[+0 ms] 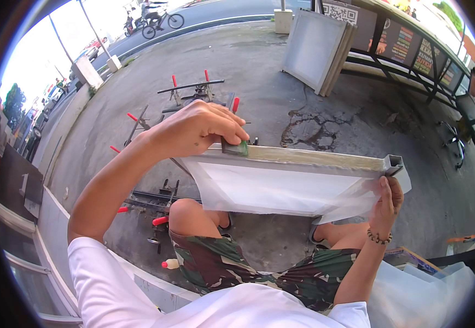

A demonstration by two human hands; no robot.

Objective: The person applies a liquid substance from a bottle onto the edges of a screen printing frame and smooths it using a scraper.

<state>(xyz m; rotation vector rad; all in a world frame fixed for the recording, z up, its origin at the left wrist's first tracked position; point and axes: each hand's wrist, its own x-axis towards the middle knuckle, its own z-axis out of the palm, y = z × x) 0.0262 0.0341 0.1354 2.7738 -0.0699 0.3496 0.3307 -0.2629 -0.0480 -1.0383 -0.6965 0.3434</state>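
Note:
A metal-framed screen (pixel 270 183) with sheer white mesh lies across in front of my knees, its far edge bearing a cream-coloured strip (pixel 314 159) and the mesh hanging loose toward me. My left hand (pixel 210 126) has its fingers closed on a dark, green-edged flat tool (pixel 233 149), which rests on that far edge near its left end. My right hand (pixel 386 199) grips the right end of the frame and mesh, just below an open square tube corner (pixel 393 164).
Red-handled clamps (pixel 161 221) on dark bars lie at left and beyond. Another screen (pixel 312 52) leans at a black rail with signboards (pixel 385 42). An office chair base (pixel 456 142) stands right, over cracked concrete. A cyclist (pixel 151 16) rides on the road. Clear plastic sheeting (pixel 423 300) lies lower right.

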